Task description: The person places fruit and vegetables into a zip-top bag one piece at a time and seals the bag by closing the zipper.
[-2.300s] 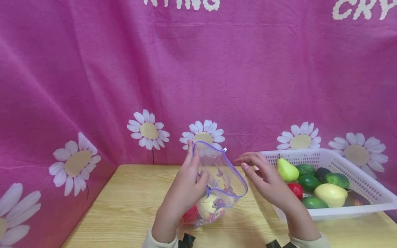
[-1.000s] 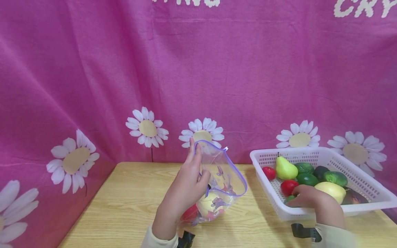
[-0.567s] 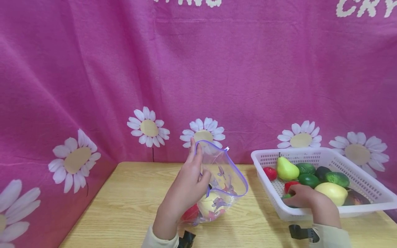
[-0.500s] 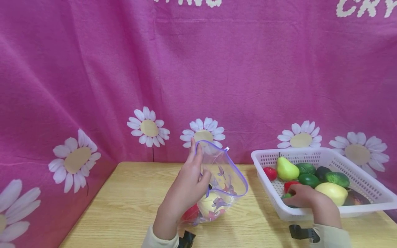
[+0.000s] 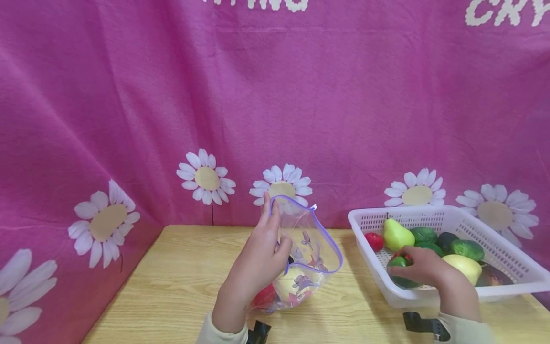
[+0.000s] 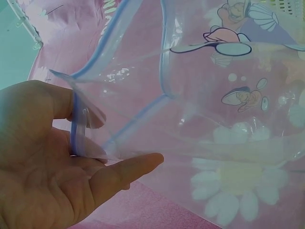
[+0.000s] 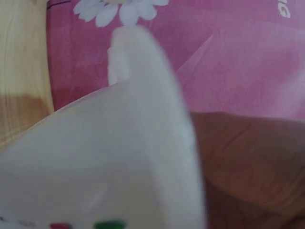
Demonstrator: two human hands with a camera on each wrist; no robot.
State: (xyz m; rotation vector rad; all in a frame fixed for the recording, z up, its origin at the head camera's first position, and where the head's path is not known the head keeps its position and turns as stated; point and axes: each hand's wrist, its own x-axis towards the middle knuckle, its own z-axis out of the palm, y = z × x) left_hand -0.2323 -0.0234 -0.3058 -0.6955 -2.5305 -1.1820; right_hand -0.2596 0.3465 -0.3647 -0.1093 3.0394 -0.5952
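Note:
My left hand [image 5: 258, 258] holds a clear zip bag [image 5: 320, 248] by its purple-edged rim, and the bag's mouth gapes to the right. Through its printed plastic show a pale yellow fruit [image 5: 285, 285] and a red one [image 5: 263, 297]. In the left wrist view the rim runs between the fingers of the left hand [image 6: 57, 157], with the thumb stretched along the film. Low in the white basket [image 5: 414, 297], my right hand [image 5: 425, 267] grips a smooth green oval fruit [image 5: 404, 283], its thumb across it. A red fruit [image 5: 406, 256] is partly hidden behind those fingers.
In the basket lie a green pear [image 5: 397, 235], a red fruit [image 5: 374, 241], a yellow fruit [image 5: 464, 267], a dark purple one [image 5: 494, 276] and several green ones. The basket's wall [image 7: 95, 157] fills much of the right wrist view. A pink flowered cloth [image 5: 343, 119] hangs behind the wooden table [image 5: 185, 277].
My right hand has gone from beside the bag's mouth into the basket, taken hold of the green fruit and lifted and tilted it slightly. The left hand and bag have barely moved.

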